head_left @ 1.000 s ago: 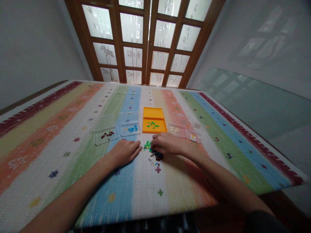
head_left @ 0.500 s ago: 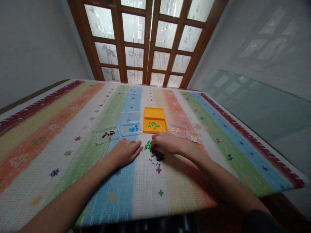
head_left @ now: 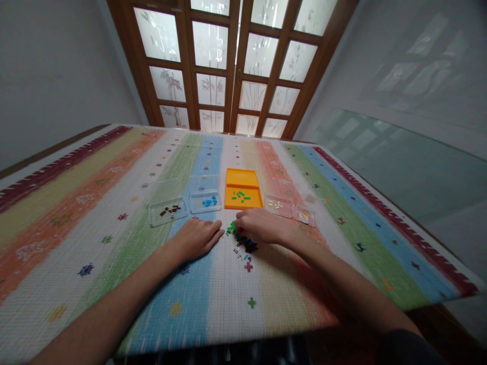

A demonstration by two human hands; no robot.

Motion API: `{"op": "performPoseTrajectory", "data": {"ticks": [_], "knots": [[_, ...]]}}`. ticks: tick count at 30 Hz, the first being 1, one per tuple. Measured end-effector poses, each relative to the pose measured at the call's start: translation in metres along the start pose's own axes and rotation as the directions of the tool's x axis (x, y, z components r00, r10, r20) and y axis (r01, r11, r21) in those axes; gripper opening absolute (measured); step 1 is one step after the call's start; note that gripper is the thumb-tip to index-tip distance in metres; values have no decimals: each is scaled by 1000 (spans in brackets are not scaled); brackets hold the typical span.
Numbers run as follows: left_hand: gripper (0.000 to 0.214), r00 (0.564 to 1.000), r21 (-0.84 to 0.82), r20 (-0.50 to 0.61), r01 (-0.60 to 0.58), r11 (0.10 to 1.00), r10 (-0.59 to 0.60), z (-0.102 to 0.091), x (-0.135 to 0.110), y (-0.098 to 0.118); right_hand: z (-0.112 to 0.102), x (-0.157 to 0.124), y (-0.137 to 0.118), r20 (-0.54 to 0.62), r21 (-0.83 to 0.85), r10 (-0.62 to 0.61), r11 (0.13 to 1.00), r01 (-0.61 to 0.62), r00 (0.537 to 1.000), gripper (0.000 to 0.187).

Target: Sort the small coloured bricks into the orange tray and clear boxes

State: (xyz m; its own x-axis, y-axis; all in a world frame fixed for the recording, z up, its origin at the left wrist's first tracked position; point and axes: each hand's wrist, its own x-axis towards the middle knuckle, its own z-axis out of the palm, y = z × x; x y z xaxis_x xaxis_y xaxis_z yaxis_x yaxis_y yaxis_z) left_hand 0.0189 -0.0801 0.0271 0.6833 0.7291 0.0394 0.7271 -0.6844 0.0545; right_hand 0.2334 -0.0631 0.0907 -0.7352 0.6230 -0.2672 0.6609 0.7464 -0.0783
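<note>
My right hand [head_left: 258,225] reaches over a mixed pile of small toy building bricks [head_left: 249,247], fingers curled together and pointing down into it. Its fingertips are partly hidden, and I cannot make out what they pinch. Green bricks [head_left: 231,229] lie at the pile's left, dark and blue ones nearer me. My left hand [head_left: 200,237] rests flat on the cloth left of the pile, holding nothing, its fingers stretched toward the bricks. Just beyond the pile, an opened orange box [head_left: 228,204] holds several green bricks [head_left: 241,195].
Left of the orange box stand a clear tray [head_left: 152,220] with brown bricks and another clear tray [head_left: 194,208] with blue ones. To its right are a clear box [head_left: 287,212] with cream pieces and a smaller box [head_left: 312,220] with yellow ones. A striped cloth [head_left: 228,314] covers the table.
My right hand has shifted very slightly left over the pile, its fingers still curled together. My left hand and the boxes stay in place.
</note>
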Motion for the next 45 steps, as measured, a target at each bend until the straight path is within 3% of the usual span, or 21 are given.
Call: {"op": "performPoseTrajectory", "data": {"ticks": [9, 16, 21, 35, 41, 45], "knots": [[35, 1000, 15, 9, 3, 1000, -3, 0, 0, 0, -1, -2, 0, 17, 20, 2, 1000, -3, 1000, 18], [37, 1000, -5, -16, 1, 1000, -1, 0, -1, 0, -3, -9, 9, -39, 80, -10, 997, 13, 999, 15], [35, 999, 28, 30, 12, 1000, -13, -1, 1, 1, -1, -12, 10, -78, 88, -27, 996, 33, 997, 13], [34, 999, 50, 39, 13, 999, -15, -3, 1, 2, -3, -7, -5, 30, 1, 34, 999, -34, 999, 22], [34, 1000, 31, 27, 6, 999, -7, 0, 1, 1, 3, -6, -2, -17, -13, -20, 1000, 20, 1000, 23], [35, 999, 35, 41, 15, 999, -16, -1, 1, 1, 7, -10, 8, -88, 67, -81, 994, 87, 993, 17]]}}
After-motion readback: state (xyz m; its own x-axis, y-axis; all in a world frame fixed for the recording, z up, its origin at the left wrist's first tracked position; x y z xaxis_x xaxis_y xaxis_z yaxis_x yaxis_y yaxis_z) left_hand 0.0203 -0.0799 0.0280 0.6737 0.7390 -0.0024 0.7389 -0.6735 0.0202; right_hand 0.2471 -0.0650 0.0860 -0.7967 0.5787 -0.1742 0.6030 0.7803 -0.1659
